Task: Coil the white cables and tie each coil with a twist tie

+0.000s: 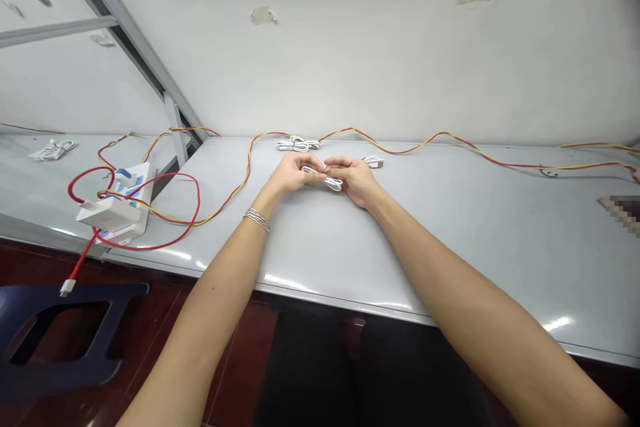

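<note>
Your forearms reach in from the near edge, bracelet on the left wrist. Left hand and right hand meet over the table, both sets of fingers pinched on a folded white cable held between the fingertips. Can't tell if it touches the top. Bundle lies just beyond your left fingers, plug just past the right ones. Wire snakes behind both.
</note>
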The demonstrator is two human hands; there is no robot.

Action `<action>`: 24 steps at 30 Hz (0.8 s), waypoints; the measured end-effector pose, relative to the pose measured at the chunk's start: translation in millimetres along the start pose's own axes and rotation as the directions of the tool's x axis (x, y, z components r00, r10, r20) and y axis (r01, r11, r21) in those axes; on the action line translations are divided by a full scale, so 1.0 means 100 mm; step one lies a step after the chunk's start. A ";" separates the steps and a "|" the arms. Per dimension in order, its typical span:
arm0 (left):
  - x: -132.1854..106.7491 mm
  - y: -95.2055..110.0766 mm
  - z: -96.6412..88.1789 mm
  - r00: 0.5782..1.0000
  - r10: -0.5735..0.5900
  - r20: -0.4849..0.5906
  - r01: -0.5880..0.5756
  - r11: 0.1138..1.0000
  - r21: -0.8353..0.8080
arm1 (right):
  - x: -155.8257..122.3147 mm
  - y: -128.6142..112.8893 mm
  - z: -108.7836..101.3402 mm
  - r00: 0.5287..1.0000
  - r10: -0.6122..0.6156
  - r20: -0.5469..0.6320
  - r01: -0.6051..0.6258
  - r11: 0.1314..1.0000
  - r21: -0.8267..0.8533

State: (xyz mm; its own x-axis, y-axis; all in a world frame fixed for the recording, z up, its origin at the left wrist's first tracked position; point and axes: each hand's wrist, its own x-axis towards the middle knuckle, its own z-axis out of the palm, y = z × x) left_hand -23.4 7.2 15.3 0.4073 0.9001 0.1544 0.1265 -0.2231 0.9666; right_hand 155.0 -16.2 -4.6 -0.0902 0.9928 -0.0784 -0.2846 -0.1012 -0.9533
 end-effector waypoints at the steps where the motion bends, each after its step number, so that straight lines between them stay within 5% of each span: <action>1: 0.00 -0.01 0.01 1.000 0.012 -0.028 -0.011 1.000 0.030 | 0.00 0.02 0.01 0.999 -0.029 -0.025 0.029 0.999 -0.014; 10: 0.05 -0.09 0.04 0.980 0.069 -0.185 -0.017 0.962 0.271 | 0.08 0.20 0.06 0.941 -0.320 -0.105 0.290 0.929 -0.230; 15: 0.04 -0.12 0.03 0.984 -0.094 -0.151 0.122 0.975 0.186 | 0.11 0.24 0.07 0.898 -0.427 -0.108 0.357 0.850 -0.387; 24: -0.01 0.02 0.02 0.973 -0.204 -0.108 0.213 0.974 0.081 | 0.01 0.24 0.11 0.795 -0.606 -0.036 0.451 0.630 -0.632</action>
State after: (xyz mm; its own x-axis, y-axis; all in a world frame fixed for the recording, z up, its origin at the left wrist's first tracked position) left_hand -22.0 4.8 16.6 0.2733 0.9616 -0.0245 0.2831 -0.0561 0.9574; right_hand 138.0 -18.4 -24.0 0.1350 0.8527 0.5047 0.3837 0.4246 -0.8201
